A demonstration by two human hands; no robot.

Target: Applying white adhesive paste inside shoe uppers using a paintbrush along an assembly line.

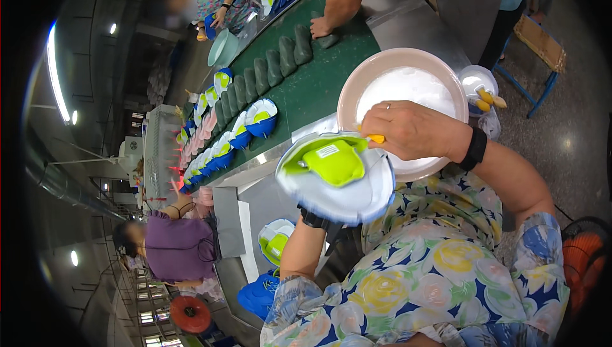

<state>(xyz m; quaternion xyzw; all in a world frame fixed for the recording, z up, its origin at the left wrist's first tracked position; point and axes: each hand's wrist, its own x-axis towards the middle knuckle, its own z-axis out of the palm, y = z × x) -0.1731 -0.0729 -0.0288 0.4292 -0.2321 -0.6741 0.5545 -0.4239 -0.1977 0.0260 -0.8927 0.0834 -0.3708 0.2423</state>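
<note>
Lime-green lining (344, 170) shows inside the white-and-blue shoe upper (335, 198), just left of and below our right hand (408, 130). That hand grips a yellow tool (376, 138), mostly covered, at the upper's edge. Our left hand is hidden behind the upper, so we cannot tell its hold. Beyond the right grip stands a beige-pink basin (347, 92) with white contents (414, 86).

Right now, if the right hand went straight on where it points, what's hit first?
Likely the white-and-blue shoe upper with lime-green lining, left of the right hand; depth unclear.
</note>
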